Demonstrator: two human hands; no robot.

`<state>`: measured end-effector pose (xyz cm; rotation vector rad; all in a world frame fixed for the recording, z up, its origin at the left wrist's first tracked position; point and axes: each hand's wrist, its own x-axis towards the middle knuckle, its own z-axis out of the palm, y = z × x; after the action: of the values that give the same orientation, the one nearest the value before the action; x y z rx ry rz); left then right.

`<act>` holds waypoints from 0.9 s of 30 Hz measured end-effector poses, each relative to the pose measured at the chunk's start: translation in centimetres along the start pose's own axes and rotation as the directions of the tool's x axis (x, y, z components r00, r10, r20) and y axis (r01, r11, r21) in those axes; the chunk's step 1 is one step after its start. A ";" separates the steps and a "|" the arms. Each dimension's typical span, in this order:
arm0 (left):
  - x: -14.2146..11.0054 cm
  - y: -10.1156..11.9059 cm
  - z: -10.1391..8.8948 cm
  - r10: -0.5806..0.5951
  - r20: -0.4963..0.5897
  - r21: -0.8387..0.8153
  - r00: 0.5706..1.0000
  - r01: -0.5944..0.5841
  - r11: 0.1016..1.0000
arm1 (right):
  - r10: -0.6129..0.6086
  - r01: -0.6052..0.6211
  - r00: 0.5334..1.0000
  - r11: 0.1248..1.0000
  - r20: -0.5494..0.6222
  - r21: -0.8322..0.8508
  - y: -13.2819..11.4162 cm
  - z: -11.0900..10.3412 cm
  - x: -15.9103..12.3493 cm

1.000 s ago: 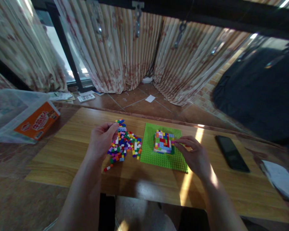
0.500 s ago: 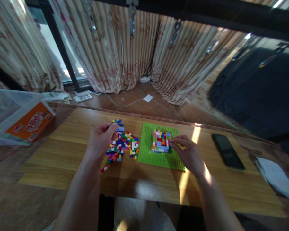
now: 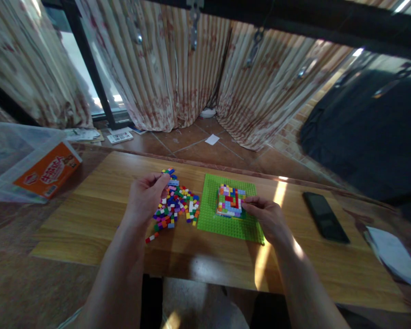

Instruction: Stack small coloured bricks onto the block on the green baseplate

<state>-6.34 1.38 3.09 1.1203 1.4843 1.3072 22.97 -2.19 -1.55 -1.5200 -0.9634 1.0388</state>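
My right hand angles inward, fingertips at the toy-brick block; my left hand curls beside loose bricks. I can't tell what either pinches.

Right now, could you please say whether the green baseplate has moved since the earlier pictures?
No; judged against the wooden table, the green baseplate shows no clear shift.

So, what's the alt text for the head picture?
A right hand is at the right edge of a blocky multicoloured plastic-brick build on a green studded baseplate. The left hand is by loose multicoloured plastic bricks on a brown wooden table.
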 end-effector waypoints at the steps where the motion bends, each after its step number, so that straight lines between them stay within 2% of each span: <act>1: 0.0 0.0 0.0 -0.001 -0.002 -0.003 1.000 0.001 1.000 | 0.032 -0.032 0.999 0.998 0.004 0.047 0.0 0.0 0.0; 6: -0.2 0.2 0.1 -0.003 -0.001 -0.033 1.000 0.003 0.999 | 0.097 -0.099 0.995 0.988 0.021 0.116 0.0 -0.1 -0.1; 11: -0.4 0.6 0.2 -0.024 0.001 -0.059 1.000 0.024 0.998 | 0.091 -0.091 0.996 0.989 0.000 0.116 0.0 0.0 0.0; 23: -0.7 0.5 0.6 -0.030 0.004 -0.002 1.000 0.030 1.000 | 0.066 -0.064 0.998 0.995 -0.022 0.074 0.0 0.3 0.1; 27: -0.6 0.6 0.8 -0.044 0.047 -0.032 0.998 0.045 0.998 | 0.068 -0.066 0.998 0.995 -0.019 0.076 -0.1 -0.1 0.1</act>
<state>-5.39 0.97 3.61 1.0835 1.4415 1.2627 23.08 -2.06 -1.48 -1.5063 -0.8541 1.0927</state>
